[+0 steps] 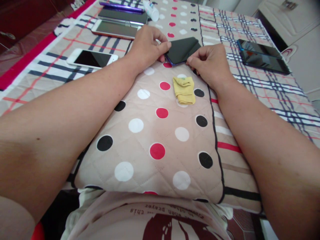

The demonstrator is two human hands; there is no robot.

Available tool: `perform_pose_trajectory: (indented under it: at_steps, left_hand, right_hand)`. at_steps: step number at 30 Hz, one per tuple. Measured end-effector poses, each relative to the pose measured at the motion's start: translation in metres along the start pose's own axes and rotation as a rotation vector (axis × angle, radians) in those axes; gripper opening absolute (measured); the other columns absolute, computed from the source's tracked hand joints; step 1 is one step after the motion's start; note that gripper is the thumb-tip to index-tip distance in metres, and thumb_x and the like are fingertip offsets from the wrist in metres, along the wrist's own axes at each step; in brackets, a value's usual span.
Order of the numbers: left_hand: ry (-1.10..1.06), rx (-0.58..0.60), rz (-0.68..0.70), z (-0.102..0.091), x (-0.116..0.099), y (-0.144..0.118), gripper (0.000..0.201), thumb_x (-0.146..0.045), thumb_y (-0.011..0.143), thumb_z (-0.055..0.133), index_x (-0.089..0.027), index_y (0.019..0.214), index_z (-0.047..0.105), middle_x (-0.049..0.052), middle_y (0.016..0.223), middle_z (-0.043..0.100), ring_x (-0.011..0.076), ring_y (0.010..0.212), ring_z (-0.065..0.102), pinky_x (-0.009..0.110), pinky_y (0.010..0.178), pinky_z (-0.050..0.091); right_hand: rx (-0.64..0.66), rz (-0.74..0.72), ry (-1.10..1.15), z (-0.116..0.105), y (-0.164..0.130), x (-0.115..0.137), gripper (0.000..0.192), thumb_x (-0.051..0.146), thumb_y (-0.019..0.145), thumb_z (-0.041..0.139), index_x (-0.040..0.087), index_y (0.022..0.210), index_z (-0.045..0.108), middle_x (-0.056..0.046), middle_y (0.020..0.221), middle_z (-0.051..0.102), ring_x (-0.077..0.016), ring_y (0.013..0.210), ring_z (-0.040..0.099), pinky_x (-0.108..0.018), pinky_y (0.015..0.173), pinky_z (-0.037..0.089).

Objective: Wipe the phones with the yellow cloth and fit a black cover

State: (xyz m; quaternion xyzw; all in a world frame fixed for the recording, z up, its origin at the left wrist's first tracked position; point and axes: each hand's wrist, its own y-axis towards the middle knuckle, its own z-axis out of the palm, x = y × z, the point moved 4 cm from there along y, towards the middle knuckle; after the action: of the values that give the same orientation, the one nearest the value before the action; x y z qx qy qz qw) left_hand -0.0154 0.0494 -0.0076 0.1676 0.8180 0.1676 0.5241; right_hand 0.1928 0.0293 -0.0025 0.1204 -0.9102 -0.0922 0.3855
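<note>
A dark smartphone [183, 50] with a black, glossy face and a bluish edge lies on the dotted cloth, turned at a slant. My left hand [150, 43] has its thumb and fingers closed at the phone's left edge. At the near right corner, my right hand [212, 63] pinches the phone's edge between thumb and bent forefinger. Between my forearms, closer to me than the phone, a folded yellow cloth [184, 90] rests with neither hand on it.
To the left lie a white phone [92, 59], a larger white-framed phone [117, 29], a dark phone [122, 15] and a purple, narrow object [121, 7]. A white bottle [151, 11] lies behind. Two dark phones [263, 55] sit at right on the quilted tablecloth [160, 133].
</note>
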Motion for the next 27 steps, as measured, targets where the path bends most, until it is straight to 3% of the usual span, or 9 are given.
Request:
perform_pose_trajectory:
  at_steps: [27]
  left_hand:
    - [0.024, 0.003, -0.015, -0.0008, -0.0025, -0.0020, 0.015, -0.013, 0.085, 0.067, -0.009, 0.092, 0.079, 0.005, 0.061, 0.067, 0.0090, 0.053, 0.062, 0.015, 0.057, 0.043]
  right_hand:
    - [-0.006, -0.038, 0.006, -0.0001, 0.0009, 0.0015, 0.014, 0.015, 0.082, 0.065, 0.019, 0.069, 0.068, -0.003, 0.066, 0.060, -0.0095, 0.052, 0.044, -0.027, 0.050, 0.031]
